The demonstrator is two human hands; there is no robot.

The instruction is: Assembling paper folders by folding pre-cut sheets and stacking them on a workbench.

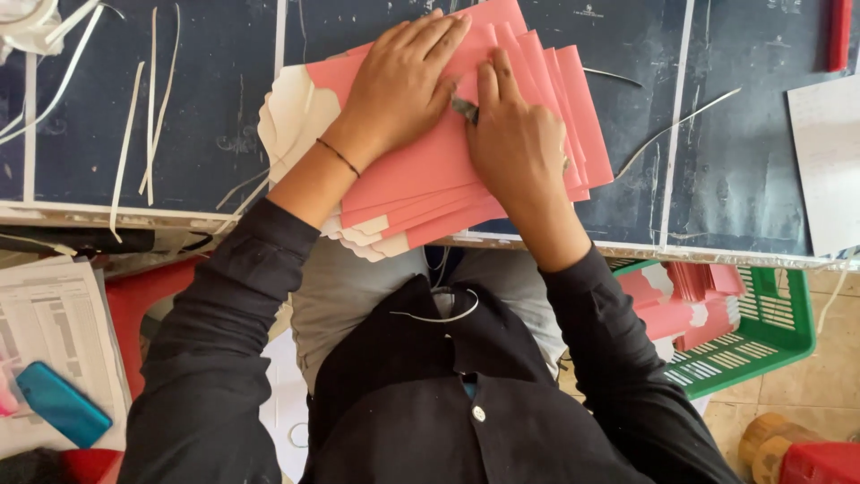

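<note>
Here, a fanned stack of pink envelopes [448,170] lay on the dark table [197,116], its near end hanging slightly over the table's front edge toward the person's lap. The left hand [399,85] lay flat and open on the stack, fingers spread toward its far end, gripping nothing; it seemed to pin the sheets so the fan would not slide. Just right of it on the same stack, the right hand [515,148] was curled, with the forefinger stretched along a pink edge and a small dark tool [464,108] pinched in its grip between thumb and finger, apparently to press or crease that edge. The sheets were offset like steps, most likely so each edge could be reached in turn.

Thin white paper strips [143,108] were scattered left of the stack, and one more lay to its right. A white sheet [829,161] rested at the table's far right. Below and right of the stack, beside the person's knee, a green basket [770,327] held more pink envelopes with white flaps. Down to the left of the stack, a blue phone [61,403] lay on printed papers [49,323].
</note>
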